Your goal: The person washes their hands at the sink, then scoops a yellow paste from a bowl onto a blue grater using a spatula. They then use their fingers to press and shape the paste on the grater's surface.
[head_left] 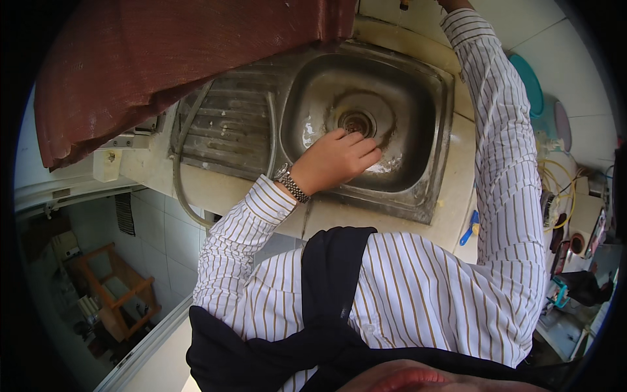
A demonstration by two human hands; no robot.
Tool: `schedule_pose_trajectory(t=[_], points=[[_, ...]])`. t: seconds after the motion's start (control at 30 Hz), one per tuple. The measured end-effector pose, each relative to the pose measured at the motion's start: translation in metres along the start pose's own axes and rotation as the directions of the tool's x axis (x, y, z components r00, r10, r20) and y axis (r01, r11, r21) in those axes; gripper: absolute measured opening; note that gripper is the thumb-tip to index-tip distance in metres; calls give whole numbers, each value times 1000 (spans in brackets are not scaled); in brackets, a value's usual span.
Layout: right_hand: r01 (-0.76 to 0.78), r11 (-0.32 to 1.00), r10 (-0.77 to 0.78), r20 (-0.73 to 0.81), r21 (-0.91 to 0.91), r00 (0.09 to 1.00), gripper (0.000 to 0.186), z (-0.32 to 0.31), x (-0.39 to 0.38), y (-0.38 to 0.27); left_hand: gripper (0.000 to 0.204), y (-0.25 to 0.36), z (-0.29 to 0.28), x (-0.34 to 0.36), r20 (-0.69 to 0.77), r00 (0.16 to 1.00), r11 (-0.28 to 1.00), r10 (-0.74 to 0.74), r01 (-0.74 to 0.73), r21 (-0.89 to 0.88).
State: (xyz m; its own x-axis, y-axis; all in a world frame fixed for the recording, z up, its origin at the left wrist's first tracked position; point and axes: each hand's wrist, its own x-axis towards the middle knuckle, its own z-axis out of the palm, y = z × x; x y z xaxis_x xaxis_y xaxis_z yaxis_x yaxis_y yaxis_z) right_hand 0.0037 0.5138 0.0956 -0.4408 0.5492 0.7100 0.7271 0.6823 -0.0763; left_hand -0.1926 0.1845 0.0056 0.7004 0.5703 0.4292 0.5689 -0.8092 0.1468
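Note:
My left hand (pixel 339 162) is over the stainless steel sink basin (pixel 411 98), back upward and fingers curled under, just beside the drain (pixel 356 122). Whatever the fingers may hold is hidden beneath them. A metal watch (pixel 290 183) circles that wrist. At the upper edge my right hand (pixel 452 4) reaches up beside a tap (pixel 404 4); most of it lies outside the picture, its fingers included. A thin trickle of water seems to fall from the tap. Wet patches shine in the basin.
A ridged drainboard (pixel 225 130) adjoins the basin on the left, with a grey hose (pixel 177 176) looping over it. A dark red panel (pixel 196 59) overhangs the upper left. A blue-handled brush (pixel 469 228) lies on the right counter. Teal basin (pixel 528 85) stands far right.

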Motion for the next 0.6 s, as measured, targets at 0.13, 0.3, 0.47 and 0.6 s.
schedule_pose_trajectory(t=[0.13, 0.3, 0.47, 0.6], points=[[-183, 944, 289, -419, 274, 861, 35, -3, -56, -13, 24, 23, -20, -61, -49, 938, 925, -344, 330, -188], [-745, 112, 883, 279, 657, 378, 27, 63, -162, -47, 27, 71, -19, -142, -170, 757, 775, -631, 608, -173], [-692, -408, 493, 782, 595, 382, 34, 62, -148, -78, 30, 117, -20, -191, -203, 722, 750, -661, 634, -187], [-823, -251, 350, 841, 509, 413, 43, 41, -130, -71, 32, 127, -20, -211, -278, 728, 778, -626, 609, -157]])
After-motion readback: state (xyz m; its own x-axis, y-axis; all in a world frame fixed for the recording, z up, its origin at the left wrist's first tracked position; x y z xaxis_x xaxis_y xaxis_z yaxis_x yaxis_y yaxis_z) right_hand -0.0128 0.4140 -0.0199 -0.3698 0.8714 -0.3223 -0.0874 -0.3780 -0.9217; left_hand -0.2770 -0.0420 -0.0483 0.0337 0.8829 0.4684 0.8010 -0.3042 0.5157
